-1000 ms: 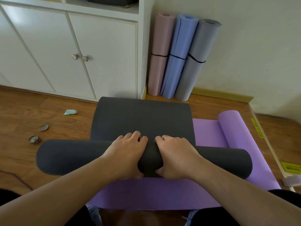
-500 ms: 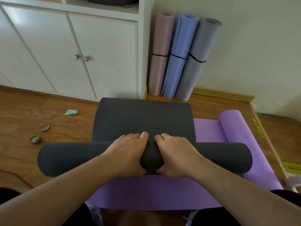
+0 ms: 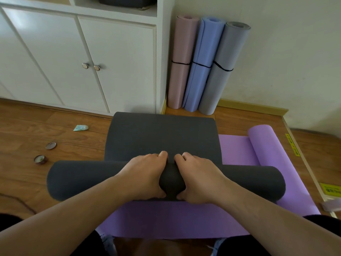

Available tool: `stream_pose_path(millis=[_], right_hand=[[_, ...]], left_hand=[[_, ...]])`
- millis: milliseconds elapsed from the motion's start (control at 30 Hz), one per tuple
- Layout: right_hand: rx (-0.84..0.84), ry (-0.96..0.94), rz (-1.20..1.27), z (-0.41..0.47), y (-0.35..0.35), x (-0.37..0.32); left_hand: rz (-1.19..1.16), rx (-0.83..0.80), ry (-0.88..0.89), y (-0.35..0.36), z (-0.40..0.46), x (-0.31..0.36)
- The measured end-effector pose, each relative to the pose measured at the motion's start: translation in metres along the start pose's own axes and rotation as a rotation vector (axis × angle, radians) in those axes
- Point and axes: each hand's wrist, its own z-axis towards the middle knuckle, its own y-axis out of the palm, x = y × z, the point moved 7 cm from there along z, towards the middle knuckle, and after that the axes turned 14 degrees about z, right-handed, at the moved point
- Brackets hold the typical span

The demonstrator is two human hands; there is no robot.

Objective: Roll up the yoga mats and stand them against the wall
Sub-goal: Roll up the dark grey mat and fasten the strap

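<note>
Grip: left hand point(image 3: 145, 175) and right hand point(image 3: 198, 177) side by side, fingers over and thumbs under the rolled part of the grey mat point(image 3: 162, 137), clasping it mid-length. Roll lies across the purple mat point(image 3: 184, 218) on the floor. Three rolled mats point(image 3: 204, 65) stand against the wall.
</note>
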Motion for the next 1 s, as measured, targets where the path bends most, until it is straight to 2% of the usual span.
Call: stream_pose_path(millis=[67,200,467,733,867,1000], right_hand=[[0.006,0.004,0.032,0.001,-0.002,0.003],[0.004,0.029,0.055,0.003,-0.006,0.006],[-0.039,0.001,-0.051,0.001,-0.001,0.002],[0.021,-0.007,0.046,0.004,-0.006,0.006],[0.061,-0.052,0.016,0.002,-0.010,0.002],[0.077,-0.072,-0.051,-0.001,-0.008,-0.002]], left_hand=[[0.019,0.041,0.011,0.002,-0.003,0.002],[0.209,0.124,0.025,0.008,-0.003,0.009],[0.004,0.065,-0.014,0.007,0.002,0.002],[0.188,0.125,0.014,0.014,0.001,0.006],[0.104,0.169,-0.024,0.004,0.005,0.000],[0.003,0.135,-0.038,-0.001,0.005,-0.003]])
